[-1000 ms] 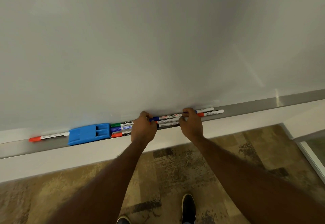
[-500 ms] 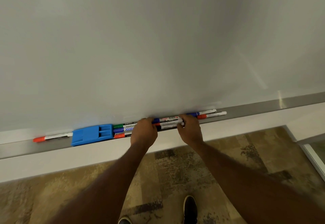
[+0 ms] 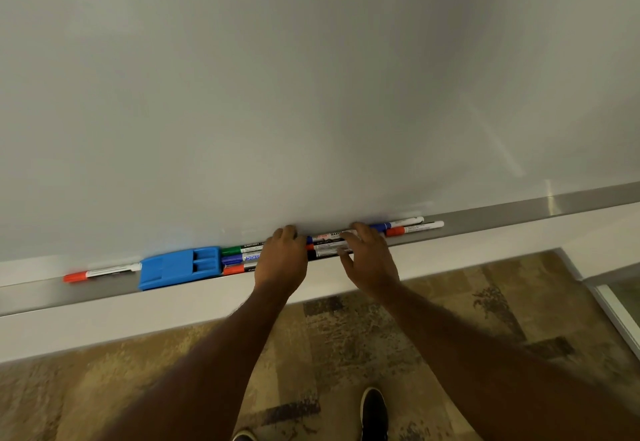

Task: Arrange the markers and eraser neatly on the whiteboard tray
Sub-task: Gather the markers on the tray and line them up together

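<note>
Leftmost, one slim marker with a red cap (image 3: 102, 272) lies alone on the tray (image 3: 519, 208), just beside the eraser's left end; next, one blue eraser (image 3: 180, 268), a rigid plastic block, sits flat in the tray.

Against the eraser's right end, three fat markers are stacked front to back: green cap (image 3: 232, 250), blue cap (image 3: 232, 259), red cap (image 3: 234, 269); their far ends run under your left hand (image 3: 281, 260).

Your left hand lies palm down over the markers, fingers curled onto them; whether it grips one or only presses, I cannot tell.

Between your hands, a second bundle of fat markers (image 3: 329, 244) shows white labels and dark barrels; three seem likely, though the count is partly hidden.

Your right hand (image 3: 370, 260) hovers wide, fingers spread and resting lightly on that bundle, holding nothing.

Rightmost, two slim markers lie side by side: blue cap (image 3: 398, 224) at the back, red cap (image 3: 415, 229) in front.

Count, as far as visible: one eraser; three slim markers; about six fat ones.

Handling, by judgement: the markers are light, stiff and round, so they roll and slide readily on smooth metal; take each at mid-barrel, or nudge the ends with flat fingers; the eraser is light and blocky, best taken across its long sides.
</note>
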A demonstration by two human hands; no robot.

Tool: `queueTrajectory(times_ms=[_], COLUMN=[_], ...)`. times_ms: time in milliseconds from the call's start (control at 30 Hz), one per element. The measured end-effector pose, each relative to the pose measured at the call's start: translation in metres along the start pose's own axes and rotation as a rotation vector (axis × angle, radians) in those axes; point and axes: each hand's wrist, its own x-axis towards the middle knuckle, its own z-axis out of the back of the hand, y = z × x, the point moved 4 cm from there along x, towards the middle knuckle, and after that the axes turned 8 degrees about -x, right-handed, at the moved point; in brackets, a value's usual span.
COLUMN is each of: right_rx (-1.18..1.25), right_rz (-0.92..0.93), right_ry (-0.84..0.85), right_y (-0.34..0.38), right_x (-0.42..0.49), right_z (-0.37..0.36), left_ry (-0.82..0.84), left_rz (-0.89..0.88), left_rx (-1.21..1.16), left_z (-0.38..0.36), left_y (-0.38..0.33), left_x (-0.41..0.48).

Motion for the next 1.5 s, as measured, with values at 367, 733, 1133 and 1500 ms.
queueTrajectory(times_ms=[367, 733, 1133, 1500], right_rx=[-0.172, -0.185, 0.030, 0.127], right_rz=[0.210, 0.219, -0.021, -0.505], right_ry=[0.222, 0.173, -0.101, -0.298], right_y=[0.023, 0.025, -0.021, -0.129], right_x=[-0.018, -0.018, -0.016, -0.020], right_z=[-0.035, -0.032, 0.012, 0.044], left_ry=[0.198, 0.214, -0.035, 0.079], left_rz=[-0.086, -0.087, -0.105, -0.090], left_rx=[0.084, 0.094, -0.083, -0.144], left_z=[-0.033, -0.029, 0.002, -0.026], left_y=[0.018, 0.017, -0.010, -0.072], left_x=[-0.029, -0.031, -0.007, 0.014])
